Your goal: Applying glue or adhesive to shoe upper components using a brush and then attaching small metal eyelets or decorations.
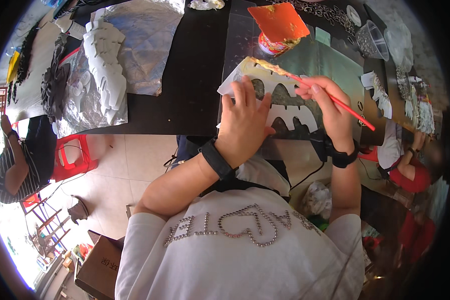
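Note:
My left hand (pixel 246 111) lies with fingers spread over white cut sheet pieces (pixel 233 82) near the table's front edge, fingertips on them. Dark rounded shapes show along these pieces; whether they are cut-outs or separate parts I cannot tell. In my right hand (pixel 330 102) is a red-handled brush (pixel 354 111), pinched between thumb and fingers and slanting up to the left. Its tip is coated in a thick yellowish paste and reaches the far edge of the white piece. Beyond it stands a red tin (pixel 271 46), smeared with the same paste, with an orange-red square piece (pixel 284 21) at its top.
Stacked white cut pieces (pixel 105 70) and a silvery plastic sheet (pixel 147 45) lie at left on the black table (pixel 195 65). At the far right are chains (pixel 330 15) and a clear tub (pixel 372 40). Other people sit at both sides. A red stool (pixel 75 157) stands at left.

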